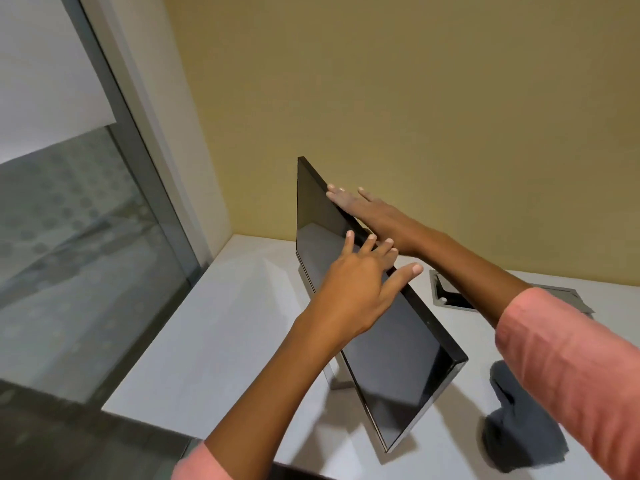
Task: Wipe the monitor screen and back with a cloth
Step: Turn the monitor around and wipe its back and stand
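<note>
A black monitor stands on the white desk, its dark screen turned toward the left and seen edge-on. My left hand hovers at the screen side near the top edge, fingers spread and straight. My right hand reaches over the top edge farther along, fingers straight and lying on the edge. A dark grey cloth lies crumpled on the desk to the right of the monitor, partly under my right sleeve. Neither hand holds it.
A grey cable hatch is set in the desk behind the monitor. A glass window with a blind runs along the left; a yellow wall stands behind the desk.
</note>
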Motion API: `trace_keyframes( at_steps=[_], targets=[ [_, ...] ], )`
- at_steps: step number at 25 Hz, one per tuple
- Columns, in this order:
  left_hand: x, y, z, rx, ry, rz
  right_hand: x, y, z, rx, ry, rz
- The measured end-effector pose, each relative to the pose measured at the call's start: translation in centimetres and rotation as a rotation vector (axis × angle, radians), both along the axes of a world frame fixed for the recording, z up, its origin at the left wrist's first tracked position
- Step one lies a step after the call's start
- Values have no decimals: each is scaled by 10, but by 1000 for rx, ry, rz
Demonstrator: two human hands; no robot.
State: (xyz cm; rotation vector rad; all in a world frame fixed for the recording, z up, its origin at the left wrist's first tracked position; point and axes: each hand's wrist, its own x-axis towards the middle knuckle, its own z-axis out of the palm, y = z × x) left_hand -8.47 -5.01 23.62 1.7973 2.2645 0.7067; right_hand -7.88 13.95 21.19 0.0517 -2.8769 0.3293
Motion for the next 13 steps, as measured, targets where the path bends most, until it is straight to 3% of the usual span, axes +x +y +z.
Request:
trace_keyframes(
  at_steps=[4,8,13],
  targets=[
    [6,2,-3,45,-69,19,-28,17,5,140,-52,53],
    [6,4,-3,20,-139,-52,-38,26,8,132,-59,10],
    [7,6,6,-55,-46,-97,-32,35,3,148,-22,-10]
  ],
)
